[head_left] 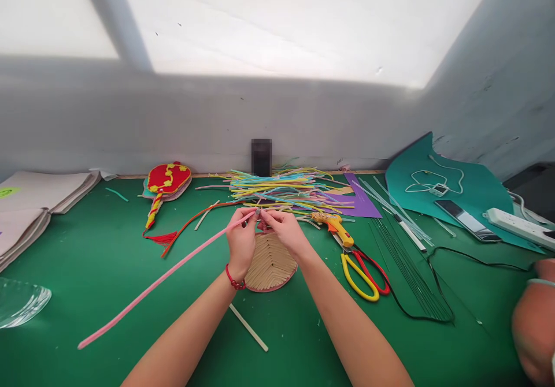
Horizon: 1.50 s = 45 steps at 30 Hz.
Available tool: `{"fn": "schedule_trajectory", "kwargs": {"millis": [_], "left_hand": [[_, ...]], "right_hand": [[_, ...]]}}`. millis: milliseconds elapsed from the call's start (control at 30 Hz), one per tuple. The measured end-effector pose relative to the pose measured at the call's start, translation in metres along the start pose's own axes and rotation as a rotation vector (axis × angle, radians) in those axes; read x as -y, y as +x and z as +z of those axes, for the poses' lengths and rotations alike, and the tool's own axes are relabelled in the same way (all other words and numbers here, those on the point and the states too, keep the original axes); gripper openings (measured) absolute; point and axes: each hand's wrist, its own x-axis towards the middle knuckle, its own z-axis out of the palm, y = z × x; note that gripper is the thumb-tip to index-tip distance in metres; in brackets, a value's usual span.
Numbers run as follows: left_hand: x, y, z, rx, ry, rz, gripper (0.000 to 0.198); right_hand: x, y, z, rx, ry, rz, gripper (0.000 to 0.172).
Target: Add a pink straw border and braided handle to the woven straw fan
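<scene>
My left hand (241, 241) is closed on a long pink pipe cleaner (160, 277), whose free end slants down to the lower left. Fingertips of my right hand (284, 231) pinch close beside the left ones, at the pipe cleaner's other end. Exactly how that end sits between the fingers is hidden. Just below both hands lies a round beige panel (272, 265) of ribbed rows with a pink edge; the hands cover its top. A pale loose strip (248, 327) rests on the table nearer me.
Behind my hands spreads a heap of coloured pipe cleaners (281, 189). Glue gun (333, 228), scissors (366, 277) and thin green wires (407, 265) lie right. A red fan (169, 179) stands left, a clear dish (23, 303) nearer. Another person's arm (535, 329) shows far right.
</scene>
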Motion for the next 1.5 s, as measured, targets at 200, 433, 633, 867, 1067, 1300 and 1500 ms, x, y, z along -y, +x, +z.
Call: {"fn": "schedule_trajectory", "kwargs": {"millis": [200,433,633,867,1067,1300,1500], "left_hand": [[0.001,0.003,0.001,0.017,-0.089,-0.047,0.016],[0.000,0.003,0.000,0.007,-0.094,-0.054,0.015],[0.001,0.004,0.001,-0.007,-0.094,-0.063,0.020],[-0.002,0.003,0.001,-0.019,-0.057,-0.034,0.014],[0.000,0.004,0.001,-0.010,-0.119,-0.090,0.015],[0.005,0.005,-0.001,0.024,-0.106,-0.085,0.017],[0.000,0.014,-0.013,0.259,0.052,0.082,0.024]], "right_hand": [[0.000,0.001,0.000,-0.039,-0.022,0.004,0.047],[0.002,0.000,0.001,-0.049,-0.053,-0.019,0.044],[0.001,0.000,0.002,-0.064,-0.055,-0.030,0.043],[0.000,0.001,0.003,-0.087,-0.013,-0.024,0.040],[-0.004,0.002,0.003,-0.095,-0.007,-0.032,0.041],[-0.001,0.000,0.003,-0.103,-0.055,-0.072,0.038],[0.010,-0.003,-0.006,-0.112,-0.110,-0.085,0.040]]}}
